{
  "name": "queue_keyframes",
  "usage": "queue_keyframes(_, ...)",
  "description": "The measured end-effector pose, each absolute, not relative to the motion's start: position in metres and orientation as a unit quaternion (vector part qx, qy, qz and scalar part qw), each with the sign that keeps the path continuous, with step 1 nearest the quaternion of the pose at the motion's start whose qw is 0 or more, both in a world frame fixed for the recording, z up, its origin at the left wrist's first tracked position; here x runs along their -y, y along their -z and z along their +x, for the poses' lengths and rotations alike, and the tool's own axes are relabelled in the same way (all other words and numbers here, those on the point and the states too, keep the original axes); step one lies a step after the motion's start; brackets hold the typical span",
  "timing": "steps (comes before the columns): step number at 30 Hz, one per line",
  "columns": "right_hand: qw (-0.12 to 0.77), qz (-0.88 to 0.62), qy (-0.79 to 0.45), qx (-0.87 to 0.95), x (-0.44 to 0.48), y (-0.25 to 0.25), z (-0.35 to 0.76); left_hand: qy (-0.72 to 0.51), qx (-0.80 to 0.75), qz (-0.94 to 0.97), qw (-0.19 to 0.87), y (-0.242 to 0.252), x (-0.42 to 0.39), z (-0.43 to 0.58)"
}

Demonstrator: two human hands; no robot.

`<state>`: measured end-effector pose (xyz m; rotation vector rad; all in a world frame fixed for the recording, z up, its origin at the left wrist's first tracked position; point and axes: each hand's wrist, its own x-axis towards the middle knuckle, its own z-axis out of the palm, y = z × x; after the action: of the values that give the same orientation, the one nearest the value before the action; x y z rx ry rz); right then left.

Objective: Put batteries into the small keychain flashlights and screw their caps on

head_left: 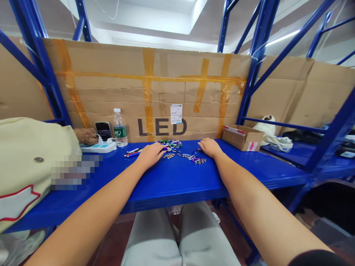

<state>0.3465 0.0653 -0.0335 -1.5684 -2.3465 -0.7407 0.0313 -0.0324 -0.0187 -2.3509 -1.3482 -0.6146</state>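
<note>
Apparently partway done, the work has small metal discs and clips in separate clusters on the counter, while a mixed heap of colourful parts lies loose beyond them. The left hand curls at the heap's near left and the right hand rests palm-down right of the clips; whether either pinches anything, I cannot tell. Behind, the cardboard panel reads "LED"; the white sticker and bottle's green label are illegible.

Blue uprights — taped cardboard wall
</note>
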Motion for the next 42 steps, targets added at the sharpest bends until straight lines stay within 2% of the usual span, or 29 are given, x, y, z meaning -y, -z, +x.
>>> queue_keyframes(8,0.100,-0.527,0.254,0.805,-0.069,0.034,0.347,0.244,0.485,-0.828,0.139,0.021,0.032,0.030)
queue_keyframes(12,0.174,-0.522,0.224,0.804,-0.071,0.031,0.347,0.238,0.491,-0.830,0.118,0.023,0.033,0.031)
queue_keyframes(15,0.279,-0.525,0.100,0.798,-0.069,0.027,0.348,0.247,0.512,-0.816,0.105,0.022,0.035,0.032)
queue_keyframes(18,0.317,-0.511,-0.074,0.795,-0.062,0.023,0.348,0.253,0.517,-0.811,0.104,0.021,0.034,0.031)
queue_keyframes(21,0.290,-0.484,-0.176,0.806,-0.051,0.017,0.343,0.256,0.503,-0.817,0.121,0.022,0.032,0.030)
queue_keyframes(24,0.242,-0.471,-0.175,0.830,-0.040,0.012,0.337,0.257,0.506,-0.813,0.129,0.022,0.032,0.030)
queue_keyframes(28,0.116,-0.451,-0.195,0.863,-0.036,0.009,0.333,0.257,0.507,-0.813,0.125,0.023,0.032,0.030)
queue_keyframes(30,0.080,-0.444,-0.212,0.867,-0.037,0.010,0.333,0.258,0.502,-0.816,0.123,0.024,0.031,0.030)
queue_keyframes(35,0.088,-0.463,-0.179,0.864,-0.038,0.013,0.330,0.249,0.500,-0.822,0.113,0.023,0.032,0.031)
queue_keyframes(42,0.162,-0.463,-0.126,0.862,-0.033,0.013,0.319,0.229,0.496,-0.833,0.088,0.016,0.040,0.034)
